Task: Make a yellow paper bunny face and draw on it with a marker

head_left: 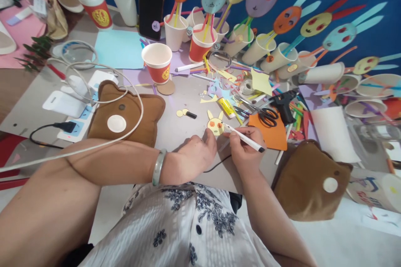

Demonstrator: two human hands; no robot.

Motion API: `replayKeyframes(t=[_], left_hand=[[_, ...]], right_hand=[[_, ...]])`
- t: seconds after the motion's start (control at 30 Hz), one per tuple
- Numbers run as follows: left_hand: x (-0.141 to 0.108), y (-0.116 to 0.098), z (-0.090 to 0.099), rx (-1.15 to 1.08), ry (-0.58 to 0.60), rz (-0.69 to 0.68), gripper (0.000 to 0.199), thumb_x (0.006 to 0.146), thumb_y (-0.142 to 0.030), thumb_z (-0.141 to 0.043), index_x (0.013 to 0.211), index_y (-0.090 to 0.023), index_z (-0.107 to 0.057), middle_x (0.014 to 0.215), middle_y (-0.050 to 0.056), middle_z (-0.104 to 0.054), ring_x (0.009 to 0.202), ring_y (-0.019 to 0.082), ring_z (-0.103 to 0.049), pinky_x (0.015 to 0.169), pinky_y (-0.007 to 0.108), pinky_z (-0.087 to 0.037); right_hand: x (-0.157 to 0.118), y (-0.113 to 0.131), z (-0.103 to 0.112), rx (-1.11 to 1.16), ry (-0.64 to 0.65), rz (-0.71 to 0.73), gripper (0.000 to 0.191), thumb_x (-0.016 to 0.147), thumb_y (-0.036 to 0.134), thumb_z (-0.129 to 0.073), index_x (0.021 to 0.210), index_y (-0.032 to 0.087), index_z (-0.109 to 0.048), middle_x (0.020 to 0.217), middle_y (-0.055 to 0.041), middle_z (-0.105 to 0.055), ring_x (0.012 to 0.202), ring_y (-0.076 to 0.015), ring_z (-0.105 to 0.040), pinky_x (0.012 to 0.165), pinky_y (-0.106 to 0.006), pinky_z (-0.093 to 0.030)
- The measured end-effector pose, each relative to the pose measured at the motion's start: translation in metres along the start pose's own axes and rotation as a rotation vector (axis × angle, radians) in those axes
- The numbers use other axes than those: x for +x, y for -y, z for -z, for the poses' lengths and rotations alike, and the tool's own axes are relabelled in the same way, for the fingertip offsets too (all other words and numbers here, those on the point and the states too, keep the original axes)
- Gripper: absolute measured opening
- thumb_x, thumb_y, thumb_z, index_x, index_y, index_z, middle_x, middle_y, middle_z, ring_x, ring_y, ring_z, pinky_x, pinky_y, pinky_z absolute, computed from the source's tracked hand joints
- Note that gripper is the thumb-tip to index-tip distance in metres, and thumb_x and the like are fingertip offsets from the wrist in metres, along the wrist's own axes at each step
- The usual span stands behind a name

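A small yellow paper bunny face with orange eyes and two ears lies on the table in front of me. My left hand pinches its lower left edge between thumb and fingers, holding it against the table. In my right hand is a white marker, gripped like a pen, its tip at the right eye of the face. Left of the face lie a black marker cap and small yellow paper discs.
Paper cups holding finished bunny faces line the back. Scissors, a glue stick, a glue gun and paper scraps crowd the right. Brown cushions flank my arms; a white cable crosses the left one.
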State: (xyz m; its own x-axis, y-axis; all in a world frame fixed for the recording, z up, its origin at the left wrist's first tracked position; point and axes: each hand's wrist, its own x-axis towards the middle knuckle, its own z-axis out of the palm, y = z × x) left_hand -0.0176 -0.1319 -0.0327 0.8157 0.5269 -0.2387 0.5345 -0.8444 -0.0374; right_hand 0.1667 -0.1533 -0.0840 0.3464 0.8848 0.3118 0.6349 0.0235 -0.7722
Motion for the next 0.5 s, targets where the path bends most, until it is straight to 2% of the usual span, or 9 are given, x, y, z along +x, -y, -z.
replayKeyframes(t=[0.13,0.3,0.5], left_hand=[[0.0004,0.002,0.005,-0.003,0.023,-0.026,0.06,0.095,0.001,-0.039,0.155,-0.001,-0.046,0.156,0.037,-0.046,0.111,0.032,-0.075,0.077,0.036,-0.066],[0.0009,0.0035,0.0099,0.013,0.077,-0.041,0.063,0.094,0.003,-0.034,0.157,0.001,-0.041,0.158,0.036,-0.043,0.108,0.03,-0.076,0.078,0.037,-0.066],[0.0005,0.002,0.0069,-0.006,0.064,-0.017,0.063,0.094,0.002,-0.036,0.157,-0.001,-0.043,0.158,0.035,-0.043,0.11,0.031,-0.075,0.079,0.037,-0.065]], right_hand=[[0.001,0.0,0.0,-0.025,0.011,-0.009,0.022,0.089,0.041,-0.069,0.092,0.021,-0.063,0.081,-0.0056,-0.074,0.075,-0.0238,-0.073,0.067,-0.037,-0.059],[0.0011,0.0009,-0.0008,-0.051,0.015,0.004,0.022,0.089,0.043,-0.069,0.091,0.022,-0.063,0.08,-0.0051,-0.073,0.075,-0.0239,-0.071,0.066,-0.037,-0.058],[0.0009,0.0014,-0.0007,-0.068,0.018,0.009,0.021,0.09,0.042,-0.068,0.093,0.022,-0.063,0.08,-0.0056,-0.073,0.074,-0.0244,-0.072,0.067,-0.038,-0.058]])
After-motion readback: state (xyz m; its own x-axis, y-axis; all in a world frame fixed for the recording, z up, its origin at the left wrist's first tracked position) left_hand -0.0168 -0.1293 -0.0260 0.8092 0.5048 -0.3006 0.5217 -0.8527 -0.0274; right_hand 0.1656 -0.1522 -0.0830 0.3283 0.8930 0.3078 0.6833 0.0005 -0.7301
